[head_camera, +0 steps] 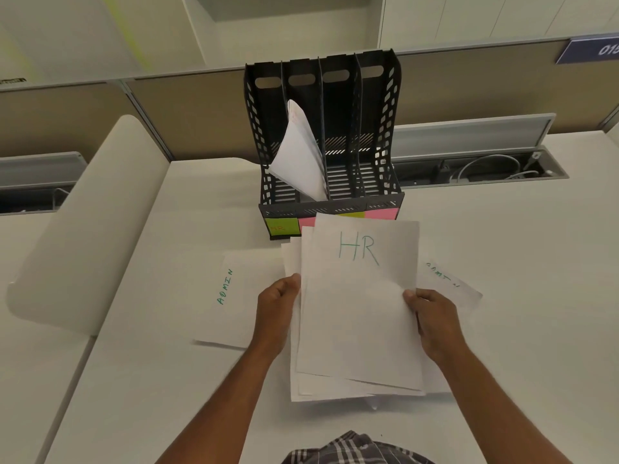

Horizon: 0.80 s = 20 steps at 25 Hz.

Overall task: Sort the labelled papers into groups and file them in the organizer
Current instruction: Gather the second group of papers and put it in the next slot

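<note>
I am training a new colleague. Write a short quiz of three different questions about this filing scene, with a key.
1. True or false: the top sheet of the stack held by both hands reads ADMIN.
2. Which slot of the organizer, counted from the left, already holds papers? A first, B second, C fourth.
3. Fill in: the green sticky note on the organizer's front reads ___.

Key: 1 false, it reads HR. 2 B. 3 HR.

Papers spread on the desk before the organizer

The organizer (330, 139) stands top centre on the desk (502, 313), folded sheets (299, 155) in its second slot from the left. Below it the HR stack (358, 306), an ADMIN sheet (234, 296) lying left, another ADMIN sheet (449, 283) tucked behind at right.
</note>
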Tool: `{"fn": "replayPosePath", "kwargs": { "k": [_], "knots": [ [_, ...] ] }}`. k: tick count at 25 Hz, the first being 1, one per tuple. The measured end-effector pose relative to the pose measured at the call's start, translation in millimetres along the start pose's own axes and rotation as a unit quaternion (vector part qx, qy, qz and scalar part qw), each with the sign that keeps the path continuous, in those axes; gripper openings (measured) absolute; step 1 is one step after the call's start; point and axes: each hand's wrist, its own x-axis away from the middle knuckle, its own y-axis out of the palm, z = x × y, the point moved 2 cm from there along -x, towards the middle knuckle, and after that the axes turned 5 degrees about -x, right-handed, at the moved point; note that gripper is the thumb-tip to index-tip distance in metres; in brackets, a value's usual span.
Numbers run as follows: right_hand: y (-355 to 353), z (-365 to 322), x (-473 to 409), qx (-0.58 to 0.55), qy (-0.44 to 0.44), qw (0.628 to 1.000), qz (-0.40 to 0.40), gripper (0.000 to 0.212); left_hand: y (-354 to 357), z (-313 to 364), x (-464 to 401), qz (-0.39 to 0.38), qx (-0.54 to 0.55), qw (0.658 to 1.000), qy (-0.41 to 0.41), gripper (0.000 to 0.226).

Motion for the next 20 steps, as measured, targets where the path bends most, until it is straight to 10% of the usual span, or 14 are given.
{"fn": "replayPosePath", "kwargs": {
  "k": [10, 17, 20],
  "knots": [
    [-57, -23, -22, -0.073, 0.001, 0.993, 0.089, 0.003, -14, -16, -9, 0.071, 0.042, 0.993, -0.088, 0.016],
    [4, -6, 9, 0.135, -0.079, 0.988, 0.007, 0.013, 1, -22, -3, 0.051, 0.023, 0.994, -0.092, 0.004],
    [23, 4, 18, 0.274, -0.094, 0.957, 0.015, 0.015, 6, -24, 2, 0.05, 0.033, 0.991, -0.122, 0.033]
  ]
}}
